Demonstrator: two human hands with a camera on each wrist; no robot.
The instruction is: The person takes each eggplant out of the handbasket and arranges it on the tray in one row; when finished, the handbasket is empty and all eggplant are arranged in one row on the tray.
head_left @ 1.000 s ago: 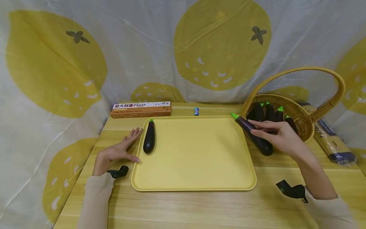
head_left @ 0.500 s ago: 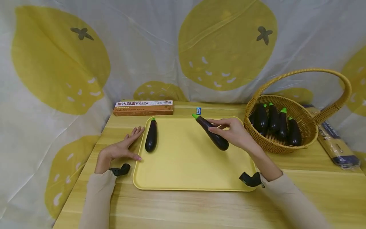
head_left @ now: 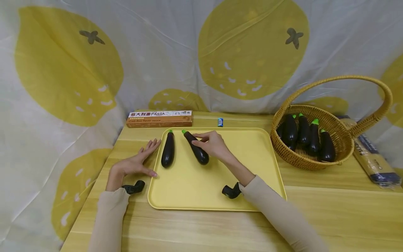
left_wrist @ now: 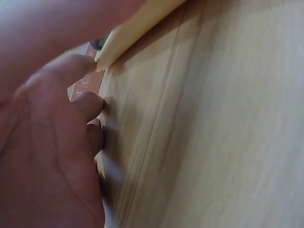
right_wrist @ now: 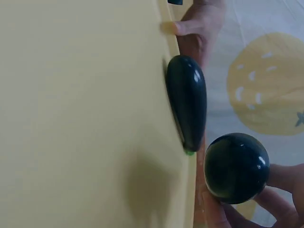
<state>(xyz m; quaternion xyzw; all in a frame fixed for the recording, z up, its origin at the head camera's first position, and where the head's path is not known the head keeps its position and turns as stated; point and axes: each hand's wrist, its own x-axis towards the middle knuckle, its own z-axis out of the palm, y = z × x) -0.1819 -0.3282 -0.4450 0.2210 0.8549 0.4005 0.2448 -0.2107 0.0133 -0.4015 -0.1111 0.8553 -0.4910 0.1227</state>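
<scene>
My right hand (head_left: 214, 144) pinches a dark purple eggplant (head_left: 200, 154) between thumb and fingers, its green stem end pointing to the back left. In the right wrist view the held eggplant (right_wrist: 236, 168) shows its rounded end, and a shadow falls on the tray apart from it. A second eggplant (head_left: 168, 152) lies along the left side of the yellow tray (head_left: 248, 154), just left of the held one. My left hand (head_left: 133, 164) has its fingers spread at the tray's left edge; the left wrist view shows that hand (left_wrist: 52, 133) low over the wood.
A wicker basket (head_left: 292, 159) with a tall handle holds several eggplants, right of the tray. Behind the tray are a pasta box (head_left: 158, 119) and a small blue packet (head_left: 220, 121). A plastic-wrapped package (head_left: 374, 159) lies at the far right, partly behind the basket.
My right hand has carried the eggplant leftward from beside the basket, across the tray, to near the lying eggplant. The left hand stays at the tray edge.
</scene>
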